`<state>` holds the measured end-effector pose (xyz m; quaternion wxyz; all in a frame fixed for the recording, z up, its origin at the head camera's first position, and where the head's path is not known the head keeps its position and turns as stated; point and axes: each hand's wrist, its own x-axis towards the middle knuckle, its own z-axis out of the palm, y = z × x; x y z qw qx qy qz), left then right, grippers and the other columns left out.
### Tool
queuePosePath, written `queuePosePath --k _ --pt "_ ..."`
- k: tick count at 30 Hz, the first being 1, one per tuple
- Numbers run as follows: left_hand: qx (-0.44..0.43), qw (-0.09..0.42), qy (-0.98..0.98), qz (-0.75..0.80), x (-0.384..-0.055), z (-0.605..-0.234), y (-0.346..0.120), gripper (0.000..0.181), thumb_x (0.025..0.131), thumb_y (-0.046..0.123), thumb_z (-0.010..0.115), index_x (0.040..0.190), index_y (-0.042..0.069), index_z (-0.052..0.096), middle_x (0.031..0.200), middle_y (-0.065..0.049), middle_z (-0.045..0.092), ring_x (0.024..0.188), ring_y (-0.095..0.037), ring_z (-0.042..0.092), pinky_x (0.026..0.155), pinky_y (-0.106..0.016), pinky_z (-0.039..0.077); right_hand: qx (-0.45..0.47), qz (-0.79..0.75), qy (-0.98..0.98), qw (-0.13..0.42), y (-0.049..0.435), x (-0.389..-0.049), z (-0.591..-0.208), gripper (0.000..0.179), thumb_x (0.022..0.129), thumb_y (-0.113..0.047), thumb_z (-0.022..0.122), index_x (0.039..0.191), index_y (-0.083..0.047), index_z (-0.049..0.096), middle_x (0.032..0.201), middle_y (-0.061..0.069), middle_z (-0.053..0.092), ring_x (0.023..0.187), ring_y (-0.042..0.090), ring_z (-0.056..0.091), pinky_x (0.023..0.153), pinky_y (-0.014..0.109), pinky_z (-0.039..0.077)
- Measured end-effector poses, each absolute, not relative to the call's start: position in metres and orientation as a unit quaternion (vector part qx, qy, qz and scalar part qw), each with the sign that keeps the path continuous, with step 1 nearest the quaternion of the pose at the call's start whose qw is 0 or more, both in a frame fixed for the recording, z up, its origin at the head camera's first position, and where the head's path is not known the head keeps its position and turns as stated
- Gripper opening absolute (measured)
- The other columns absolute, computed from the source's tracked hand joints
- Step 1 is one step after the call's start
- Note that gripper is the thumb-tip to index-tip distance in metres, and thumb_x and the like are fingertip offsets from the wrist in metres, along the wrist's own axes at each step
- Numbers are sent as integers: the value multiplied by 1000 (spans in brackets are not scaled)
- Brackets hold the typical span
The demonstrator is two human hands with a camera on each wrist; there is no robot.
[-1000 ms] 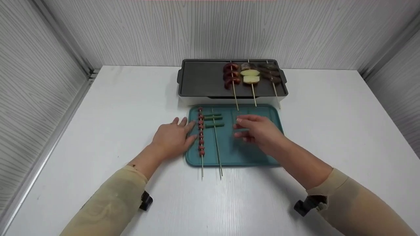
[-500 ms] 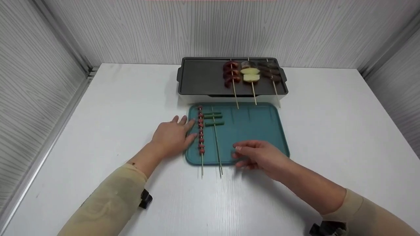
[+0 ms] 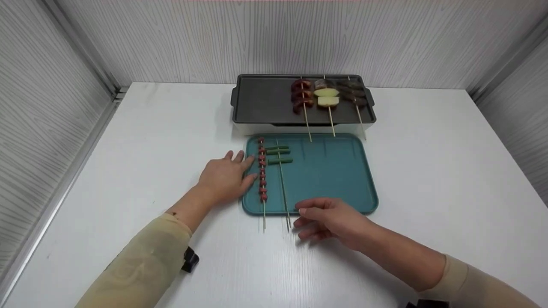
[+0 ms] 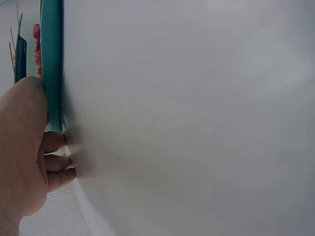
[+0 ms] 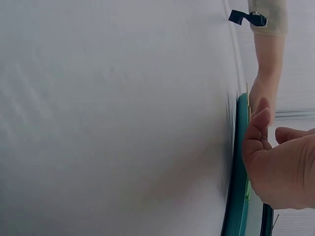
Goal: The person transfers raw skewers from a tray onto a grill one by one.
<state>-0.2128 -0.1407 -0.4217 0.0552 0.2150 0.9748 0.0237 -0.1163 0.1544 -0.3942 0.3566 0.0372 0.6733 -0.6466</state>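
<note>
My left hand [image 3: 222, 177] rests against the left edge of a teal tray [image 3: 334, 179], thumb and fingertips over its rim. Beside those fingertips lies a skewer of small red pieces [image 3: 263, 183]. To its right is a skewer threaded through several green vegetable sticks [image 3: 280, 161], its bare end jutting past the tray's front edge. My right hand [image 3: 336, 218] hovers by that bare end, thumb and fingers apart, holding nothing. In the left wrist view the tray's rim [image 4: 52, 64] runs past my palm. The right wrist view has my right hand [image 5: 283, 169] close over the tray edge.
Behind the tray stands a grill with a dark plate [image 3: 261, 100]. On its right half lie a skewer of dark red curled pieces [image 3: 302, 96], one with pale yellow slices [image 3: 327, 102] and one of brown pieces [image 3: 353, 94]; their sticks overhang the front. Walls enclose the white table [image 3: 171, 115].
My right hand has come back from over the middle of the tray to its front edge, then left toward the green skewer's bare end. My left hand stays put.
</note>
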Motion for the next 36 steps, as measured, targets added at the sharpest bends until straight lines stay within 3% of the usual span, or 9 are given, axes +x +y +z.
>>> queuePosePath --k 36 --pt "212 61 975 20 -212 -421 -140 65 112 53 42 164 15 43 162 -18 46 149 -41 44 101 -56 54 40 -650 658 378 127 -119 -407 49 106 -16 65 149 4 51 112 19 78 83 18 79 69 30 61"
